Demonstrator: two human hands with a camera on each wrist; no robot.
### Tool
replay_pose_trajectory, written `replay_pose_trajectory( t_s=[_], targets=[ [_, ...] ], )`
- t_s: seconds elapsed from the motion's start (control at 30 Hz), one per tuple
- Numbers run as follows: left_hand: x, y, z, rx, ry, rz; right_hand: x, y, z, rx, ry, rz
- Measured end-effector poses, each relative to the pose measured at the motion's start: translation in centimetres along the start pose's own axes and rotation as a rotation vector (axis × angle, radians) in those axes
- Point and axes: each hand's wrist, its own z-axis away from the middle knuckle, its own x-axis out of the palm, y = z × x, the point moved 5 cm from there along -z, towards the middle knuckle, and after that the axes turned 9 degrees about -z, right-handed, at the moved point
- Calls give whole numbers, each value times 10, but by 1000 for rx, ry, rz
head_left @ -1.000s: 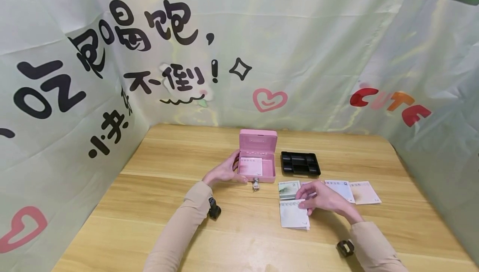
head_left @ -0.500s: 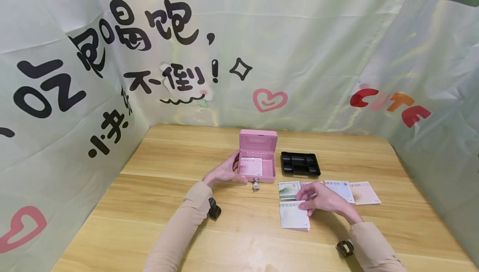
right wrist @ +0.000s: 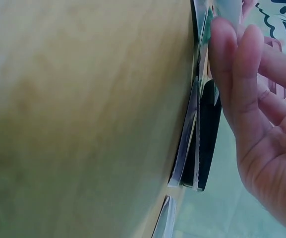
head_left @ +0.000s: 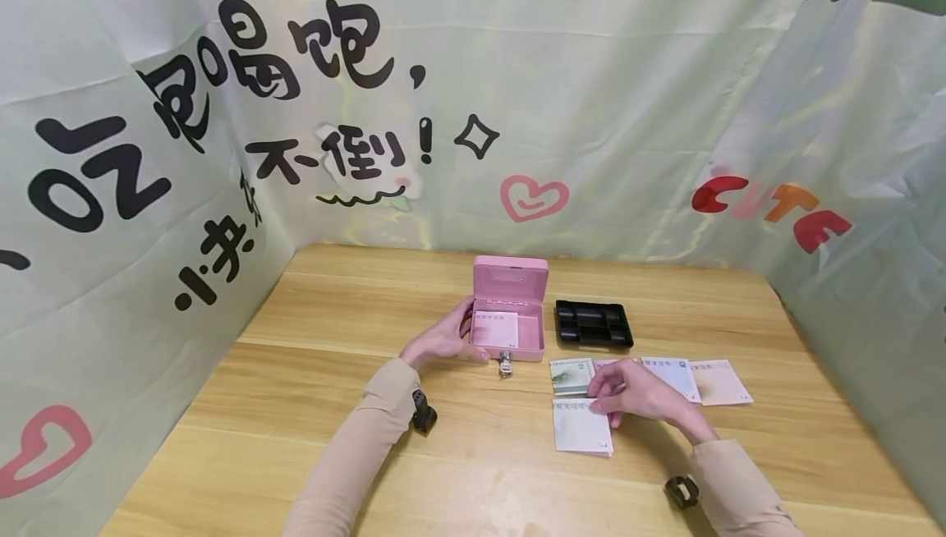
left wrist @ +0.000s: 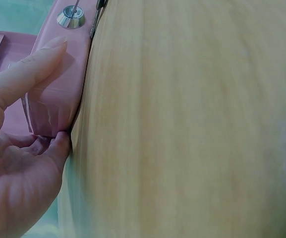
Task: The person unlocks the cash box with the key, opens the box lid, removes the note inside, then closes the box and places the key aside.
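Observation:
A pink cash box [head_left: 532, 332] stands with its lid up, keys [head_left: 506, 369] hanging at the front lock. My left hand [head_left: 447, 336] grips its left front corner, thumb on the front wall and fingers round the side, as the left wrist view also shows. Inside lies a pinkish banknote [head_left: 495, 329]. With thumb and fingertips my right hand [head_left: 636, 389] pinches the upper right corner of a pale banknote [head_left: 581, 429], under which another paper edge shows. Behind it are a green banknote [head_left: 571, 377] and a purplish one partly hidden by the hand.
A black compartment tray [head_left: 594, 323] sits right of the cash box. A bluish banknote [head_left: 671, 374] and a peach one [head_left: 723, 381] lie in a row right of my right hand. Printed cloth [head_left: 443, 229] hangs around the wooden table [head_left: 355, 307].
The pale banknote's top edge has shifted slightly toward the front of the table, with small movement in the right fingers. The left hand and cash box have stayed put.

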Motion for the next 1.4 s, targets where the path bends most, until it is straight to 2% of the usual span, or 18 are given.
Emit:
replay_pose_trajectory(
  t_s=[0.3,0.53,0.8,1.0,1.2,1.4],
  targets=[
    [0,0,0,-7,-7,20,-1,1,1,-1,18,6],
    [0,0,1,-9,-5,38,-5,2,3,30,53,0],
    [0,0,1,-19,1,-1,-14,-1,3,37,93,52],
    [0,0,1,-13,2,8,-21,-12,1,-18,124,82],
    [0,-2,-1,-12,7,-12,-25,-30,-7,-143,157,149],
    [0,-2,0,-8,6,-5,-26,-51,-19,-225,129,142]
  ],
)
